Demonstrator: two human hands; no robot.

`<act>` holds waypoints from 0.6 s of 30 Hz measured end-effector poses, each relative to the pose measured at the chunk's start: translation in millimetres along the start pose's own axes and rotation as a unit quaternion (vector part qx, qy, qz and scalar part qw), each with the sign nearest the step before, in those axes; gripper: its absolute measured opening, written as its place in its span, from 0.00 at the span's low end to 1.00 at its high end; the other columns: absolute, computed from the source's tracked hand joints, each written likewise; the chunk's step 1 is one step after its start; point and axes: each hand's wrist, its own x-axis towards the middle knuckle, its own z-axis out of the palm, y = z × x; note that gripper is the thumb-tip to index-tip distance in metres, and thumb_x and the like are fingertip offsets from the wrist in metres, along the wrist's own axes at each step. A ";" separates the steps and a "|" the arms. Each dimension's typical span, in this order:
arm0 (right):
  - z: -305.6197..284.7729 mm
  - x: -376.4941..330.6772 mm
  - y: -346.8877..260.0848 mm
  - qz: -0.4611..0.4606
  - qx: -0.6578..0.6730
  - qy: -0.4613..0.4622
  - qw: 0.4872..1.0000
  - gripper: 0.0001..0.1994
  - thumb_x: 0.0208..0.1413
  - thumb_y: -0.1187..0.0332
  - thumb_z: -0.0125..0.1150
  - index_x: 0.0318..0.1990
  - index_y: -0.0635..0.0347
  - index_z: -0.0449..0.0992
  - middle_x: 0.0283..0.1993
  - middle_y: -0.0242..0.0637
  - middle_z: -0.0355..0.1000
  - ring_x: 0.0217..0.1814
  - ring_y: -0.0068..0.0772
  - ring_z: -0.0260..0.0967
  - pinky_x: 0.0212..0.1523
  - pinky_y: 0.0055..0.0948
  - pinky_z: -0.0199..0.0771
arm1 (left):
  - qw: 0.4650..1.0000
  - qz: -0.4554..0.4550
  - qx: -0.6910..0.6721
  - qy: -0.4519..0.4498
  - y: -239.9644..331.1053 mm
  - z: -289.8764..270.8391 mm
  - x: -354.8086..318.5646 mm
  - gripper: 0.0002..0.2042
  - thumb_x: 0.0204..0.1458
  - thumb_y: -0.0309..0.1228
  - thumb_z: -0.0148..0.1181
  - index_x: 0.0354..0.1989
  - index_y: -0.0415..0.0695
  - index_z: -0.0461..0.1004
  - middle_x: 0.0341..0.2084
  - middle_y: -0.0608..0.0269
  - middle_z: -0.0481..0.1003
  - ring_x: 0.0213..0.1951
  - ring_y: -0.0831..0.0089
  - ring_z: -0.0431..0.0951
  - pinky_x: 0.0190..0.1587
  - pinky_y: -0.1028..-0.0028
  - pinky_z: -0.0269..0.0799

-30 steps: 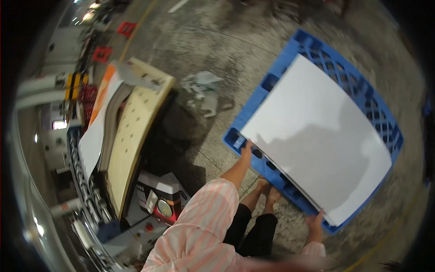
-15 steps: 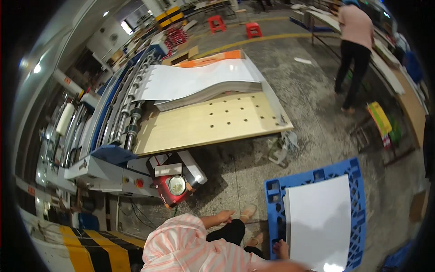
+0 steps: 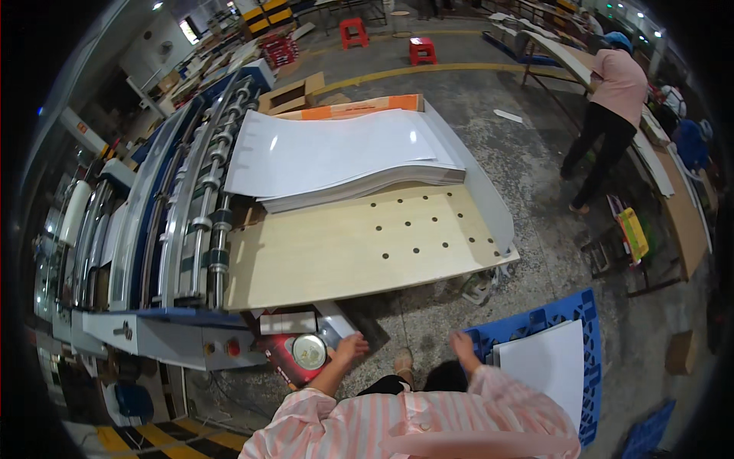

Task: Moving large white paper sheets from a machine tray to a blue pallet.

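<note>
My left hand (image 3: 350, 349) hangs in the air with its fingers apart and nothing in it. It is just right of a round tin (image 3: 309, 352) that sits on a red box (image 3: 284, 356). My right hand (image 3: 463, 347) is held up near the left corner of a blue plastic pallet (image 3: 497, 324). It looks empty, its fingers loosely stretched. On that pallet lies a stack of white sheets (image 3: 544, 367), partly hidden by my striped right sleeve (image 3: 508, 390). Ahead, a wavy stack of large white sheets (image 3: 336, 153) rests on a pale board with holes (image 3: 329, 245).
Left of the board stands a machine with metal rollers (image 3: 206, 206). A co-worker (image 3: 612, 99) bends over a long table (image 3: 562, 52) at the far right. Red stools (image 3: 422, 51) stand at the back. A box (image 3: 680, 352) lies right of the pallet.
My body and view have turned toward the board. My right hand has moved up and away from the pallet's sheets. My left hand has come up beside the tin, its fingers spreading.
</note>
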 end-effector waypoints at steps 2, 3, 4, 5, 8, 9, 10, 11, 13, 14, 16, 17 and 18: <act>50.0 56.9 -167.7 -0.055 0.088 -0.067 0.992 0.11 0.47 0.64 0.48 0.30 0.62 0.70 0.20 0.31 0.65 0.20 0.21 0.60 0.21 0.21 0.58 | 0.993 0.050 -0.071 0.078 18.1 -42.0 1.8 0.18 0.47 0.43 0.45 0.39 0.40 0.64 0.31 0.53 0.71 0.32 0.68 0.72 0.33 0.74 0.67; 57.3 79.5 -231.4 -0.068 0.064 -0.089 0.992 0.11 0.47 0.64 0.48 0.32 0.62 0.70 0.22 0.32 0.67 0.23 0.22 0.61 0.25 0.22 0.61 | 0.990 0.060 -0.092 0.091 39.5 -46.0 2.6 0.19 0.47 0.42 0.44 0.40 0.39 0.64 0.32 0.52 0.70 0.33 0.68 0.72 0.33 0.74 0.67; 71.7 119.9 -242.9 -0.108 0.023 -0.052 0.993 0.12 0.47 0.64 0.49 0.36 0.61 0.70 0.26 0.35 0.69 0.29 0.24 0.64 0.32 0.22 0.64 | 0.989 0.070 -0.103 0.084 68.9 -36.5 11.7 0.19 0.48 0.41 0.44 0.41 0.38 0.63 0.33 0.52 0.70 0.33 0.68 0.72 0.33 0.75 0.67; 78.9 139.4 -295.9 -0.143 0.056 -0.070 0.986 0.13 0.47 0.63 0.50 0.38 0.61 0.70 0.30 0.39 0.70 0.33 0.29 0.66 0.37 0.24 0.64 | 0.988 0.066 -0.105 0.094 85.4 -42.9 20.8 0.19 0.48 0.41 0.44 0.41 0.38 0.63 0.33 0.52 0.70 0.33 0.68 0.72 0.33 0.75 0.67; 90.8 215.3 -378.1 -0.222 0.036 -0.034 0.974 0.13 0.47 0.62 0.49 0.38 0.60 0.70 0.36 0.41 0.68 0.40 0.36 0.65 0.40 0.27 0.63 | 0.980 0.099 -0.137 0.103 129.3 -43.0 50.1 0.21 0.48 0.41 0.43 0.43 0.35 0.61 0.36 0.48 0.68 0.35 0.65 0.72 0.37 0.71 0.68; 96.0 240.7 -392.7 -0.238 -0.010 -0.033 0.971 0.14 0.47 0.61 0.49 0.39 0.60 0.69 0.39 0.41 0.67 0.43 0.37 0.63 0.43 0.28 0.62 | 0.977 0.113 -0.149 0.107 142.1 -44.8 59.7 0.21 0.48 0.41 0.43 0.43 0.34 0.61 0.36 0.47 0.68 0.36 0.64 0.71 0.38 0.70 0.67; 102.2 271.5 -409.0 -0.256 -0.055 -0.030 0.965 0.16 0.47 0.61 0.48 0.41 0.60 0.68 0.42 0.41 0.65 0.46 0.39 0.61 0.45 0.30 0.60 | 0.972 0.130 -0.159 0.109 160.8 -48.2 73.0 0.22 0.48 0.41 0.43 0.44 0.34 0.60 0.37 0.46 0.68 0.36 0.64 0.71 0.39 0.70 0.67; 109.5 303.7 -420.2 -0.253 -0.047 -0.027 0.966 0.16 0.47 0.61 0.48 0.41 0.60 0.68 0.42 0.41 0.65 0.46 0.39 0.61 0.45 0.30 0.60 | 0.971 0.127 -0.164 0.119 173.5 -52.1 82.3 0.22 0.48 0.41 0.42 0.45 0.34 0.60 0.38 0.46 0.67 0.37 0.63 0.71 0.40 0.69 0.66; 122.8 361.1 -431.9 -0.270 -0.145 -0.034 0.951 0.19 0.48 0.58 0.46 0.44 0.59 0.64 0.49 0.40 0.60 0.51 0.42 0.53 0.47 0.38 0.57 | 0.961 0.114 -0.200 0.152 199.0 -65.8 107.8 0.21 0.48 0.40 0.43 0.44 0.35 0.60 0.37 0.47 0.67 0.36 0.61 0.71 0.39 0.67 0.66; 128.3 384.8 -435.4 -0.263 -0.143 -0.039 0.953 0.19 0.48 0.58 0.46 0.44 0.59 0.64 0.49 0.40 0.60 0.51 0.42 0.53 0.47 0.38 0.57 | 0.954 0.113 -0.224 0.161 208.3 -73.1 119.6 0.20 0.48 0.40 0.44 0.43 0.36 0.60 0.37 0.48 0.67 0.36 0.61 0.70 0.39 0.67 0.66; 136.8 431.5 -435.1 -0.317 -0.219 0.059 0.921 0.22 0.48 0.55 0.45 0.47 0.60 0.61 0.51 0.39 0.56 0.53 0.43 0.51 0.48 0.45 0.53 | 0.929 0.141 -0.284 0.189 232.2 -87.7 149.8 0.17 0.47 0.38 0.46 0.40 0.38 0.62 0.33 0.53 0.69 0.32 0.64 0.72 0.32 0.72 0.69; 138.3 453.2 -431.9 -0.312 -0.220 0.056 0.922 0.22 0.48 0.55 0.45 0.47 0.60 0.61 0.51 0.39 0.56 0.53 0.43 0.51 0.48 0.45 0.53 | 0.924 0.138 -0.289 0.208 246.1 -96.8 164.6 0.19 0.47 0.39 0.46 0.43 0.38 0.60 0.35 0.53 0.67 0.34 0.63 0.70 0.33 0.70 0.68; 134.2 472.8 -423.6 -0.311 -0.273 0.065 0.908 0.23 0.47 0.53 0.45 0.48 0.59 0.60 0.52 0.39 0.55 0.54 0.42 0.50 0.48 0.47 0.52 | 0.926 0.131 -0.288 0.206 260.1 -104.8 182.9 0.19 0.47 0.39 0.46 0.43 0.38 0.60 0.35 0.53 0.67 0.34 0.63 0.70 0.33 0.70 0.68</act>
